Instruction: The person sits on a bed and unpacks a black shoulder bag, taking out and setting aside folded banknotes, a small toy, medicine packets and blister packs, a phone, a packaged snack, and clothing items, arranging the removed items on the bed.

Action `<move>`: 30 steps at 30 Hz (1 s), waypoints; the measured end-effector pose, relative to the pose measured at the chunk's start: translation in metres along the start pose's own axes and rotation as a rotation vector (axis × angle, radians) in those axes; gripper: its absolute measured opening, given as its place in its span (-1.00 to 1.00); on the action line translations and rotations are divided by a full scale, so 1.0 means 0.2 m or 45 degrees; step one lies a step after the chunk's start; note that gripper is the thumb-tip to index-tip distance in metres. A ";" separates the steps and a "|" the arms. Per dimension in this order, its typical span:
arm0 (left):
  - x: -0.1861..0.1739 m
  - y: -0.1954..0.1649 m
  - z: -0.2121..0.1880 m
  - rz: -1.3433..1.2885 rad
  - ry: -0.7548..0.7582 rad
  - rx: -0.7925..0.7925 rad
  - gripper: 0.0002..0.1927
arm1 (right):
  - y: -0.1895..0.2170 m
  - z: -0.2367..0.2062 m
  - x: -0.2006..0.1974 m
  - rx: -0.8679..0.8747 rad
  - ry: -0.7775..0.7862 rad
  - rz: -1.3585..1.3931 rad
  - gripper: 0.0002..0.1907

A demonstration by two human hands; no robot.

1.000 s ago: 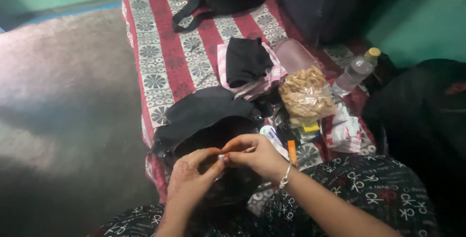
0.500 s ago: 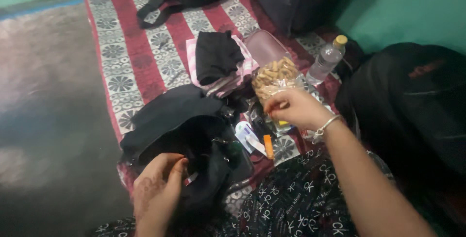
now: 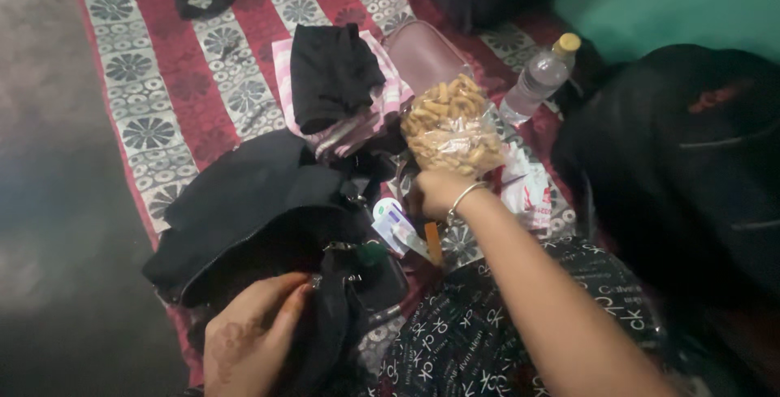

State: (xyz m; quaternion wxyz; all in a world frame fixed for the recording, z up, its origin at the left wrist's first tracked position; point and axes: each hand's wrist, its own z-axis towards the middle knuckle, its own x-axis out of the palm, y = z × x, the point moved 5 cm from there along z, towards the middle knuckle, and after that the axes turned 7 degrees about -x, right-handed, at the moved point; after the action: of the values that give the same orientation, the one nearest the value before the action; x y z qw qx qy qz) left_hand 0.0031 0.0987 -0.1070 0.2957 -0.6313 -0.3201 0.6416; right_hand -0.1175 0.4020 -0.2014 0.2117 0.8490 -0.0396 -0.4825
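Since half a second ago, right hand [image 3: 436,191] has dropped from the snack bag [image 3: 452,126] toward the small items below it; left hand [image 3: 248,340] has shifted slightly up onto the black bag [image 3: 260,218].

Left of the left-hand grip: bare dark floor [image 3: 57,202], lots of open room, mat edge running diagonally just beside the bag. Left hand holds the bag's rim near a metal clasp [image 3: 337,247], fingers curled on the fabric, mouth of the bag open above the grip.

Between the hands: white tube [image 3: 388,220] and orange stick [image 3: 433,242], just left of and below the right hand, tightly packed. Right hand fingers are bent down among them; can't tell if they've closed on anything. Snack bag touches the hand's upper side.

Above that: folded black cloth [image 3: 331,72] on pink striped cloth [image 3: 390,96], pink pouch [image 3: 422,54].

Right of the right hand: white wrapper [image 3: 528,190], then a clear bottle with a yellow cap [image 3: 538,80], then a big dark backpack [image 3: 682,161] crowding that side. Little room there.
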 end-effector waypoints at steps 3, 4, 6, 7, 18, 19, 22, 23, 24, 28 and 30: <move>0.02 0.05 0.01 -0.076 0.054 -0.220 -0.78 | 0.19 -0.14 -0.19 -0.142 -0.256 0.039 -0.79; 0.02 0.07 0.01 -0.103 0.079 -0.316 -0.77 | 0.28 -0.19 -0.24 -0.260 -0.313 0.199 -0.78; 0.03 0.09 0.02 -0.199 0.095 -0.358 -0.77 | 0.47 -0.30 -0.28 -0.458 -0.326 0.568 -0.78; 0.03 0.10 0.02 -0.245 0.101 -0.381 -0.78 | 0.56 -0.35 -0.27 -0.537 -0.277 0.779 -0.77; 0.08 0.20 0.06 0.050 0.351 -0.220 -0.71 | 0.80 -0.40 -0.19 -0.668 -0.502 0.385 -0.81; 0.11 0.23 0.06 0.167 0.473 -0.254 -0.68 | 0.72 -0.37 -0.21 -0.537 -0.517 0.257 -0.82; 0.18 0.27 0.06 0.429 0.587 0.005 -0.67 | 0.48 -0.27 -0.20 -0.194 -0.349 -0.040 -0.81; 0.22 0.31 0.05 0.531 0.628 -0.010 -0.67 | 0.45 -0.25 -0.18 -0.178 -0.321 -0.073 -0.81; 0.25 0.34 0.05 0.634 0.668 -0.025 -0.66 | 0.41 -0.23 -0.16 -0.161 -0.293 -0.105 -0.79; 0.31 0.44 0.05 0.915 0.660 0.038 -0.58 | 0.37 -0.18 -0.08 -0.058 -0.195 -0.178 -0.77; 0.35 0.51 0.05 0.978 0.746 -0.120 -0.64 | 0.38 -0.17 -0.07 -0.038 -0.199 -0.204 -0.71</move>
State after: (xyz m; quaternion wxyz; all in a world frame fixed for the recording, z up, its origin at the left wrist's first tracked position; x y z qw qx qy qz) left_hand -0.0067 0.0901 -0.2308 0.0862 -0.8707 0.0040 0.4843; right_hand -0.0858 0.3488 -0.1447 0.1814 0.8059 0.0191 -0.5632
